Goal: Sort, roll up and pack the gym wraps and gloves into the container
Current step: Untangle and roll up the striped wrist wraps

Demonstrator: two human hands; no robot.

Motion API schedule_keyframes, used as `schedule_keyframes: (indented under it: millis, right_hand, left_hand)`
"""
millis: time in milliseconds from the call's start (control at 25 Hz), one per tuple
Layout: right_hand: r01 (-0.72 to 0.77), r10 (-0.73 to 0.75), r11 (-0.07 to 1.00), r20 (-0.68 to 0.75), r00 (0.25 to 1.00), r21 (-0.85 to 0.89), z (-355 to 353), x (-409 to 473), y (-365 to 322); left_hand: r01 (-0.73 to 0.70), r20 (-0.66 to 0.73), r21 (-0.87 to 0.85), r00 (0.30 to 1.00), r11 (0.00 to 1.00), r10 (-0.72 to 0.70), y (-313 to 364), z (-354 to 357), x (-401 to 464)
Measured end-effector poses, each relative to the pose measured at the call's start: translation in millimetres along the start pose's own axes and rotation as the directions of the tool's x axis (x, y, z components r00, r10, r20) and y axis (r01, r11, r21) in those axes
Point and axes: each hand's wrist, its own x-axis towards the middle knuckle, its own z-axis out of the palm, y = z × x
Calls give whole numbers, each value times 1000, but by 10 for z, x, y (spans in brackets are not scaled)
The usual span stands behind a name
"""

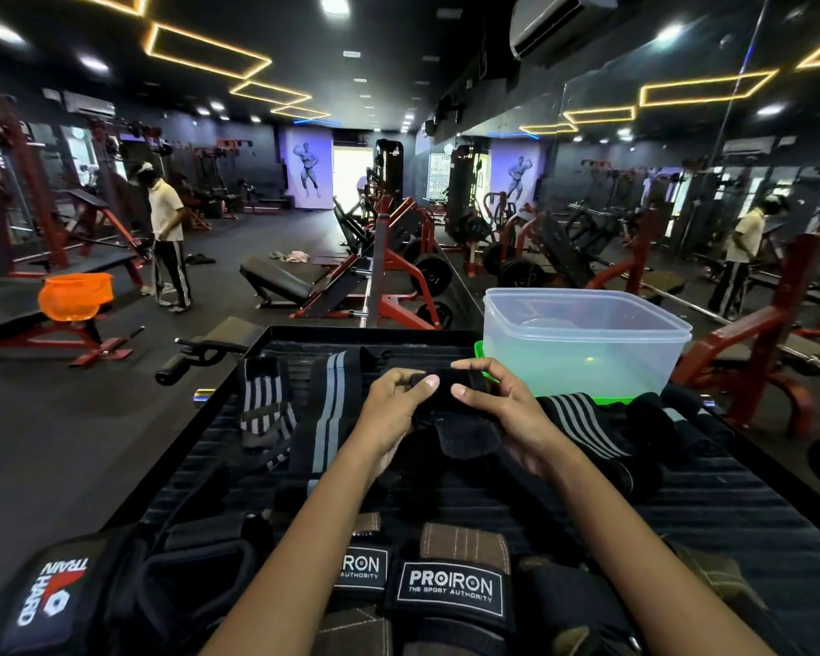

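Both hands hold one black wrap [450, 419] above the middle of the black ribbed surface [711, 508]. My left hand [396, 402] pinches its left end, and my right hand [495, 402] grips its right end, thumbs on top. A flap of the wrap hangs below my hands. The clear plastic container [583, 343] stands at the far right on a green lid [481, 355]. Black wraps with grey stripes lie to the left [327, 409], far left [263, 400] and right [583, 423]. PROIRON gloves [450, 584] lie near the front edge.
A black "TRAIN HARD" piece [48, 594] lies at the front left corner. More black items [673, 414] are heaped right of the container. Gym benches and red machines stand beyond. An orange basket [74, 295] sits on a bench at left. A person [166, 239] stands far left.
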Motion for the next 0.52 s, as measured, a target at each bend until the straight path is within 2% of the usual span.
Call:
schedule_keyframes:
  millis: [200,400,520]
  right_hand:
    - [-54,55,998,-56,997,26,-12,19,14]
    - [-9,9,1000,-21,1000,22,-32,18,-3]
    - [6,-6,1000,19,1000,22,-47,29,15]
  left_hand:
    - [-52,39,68,998,996,50,7,-4,-10]
    - [32,79,-39,996,999,-29,31,27,-55]
    - [39,55,10,998,999,-40,0,-1,-18]
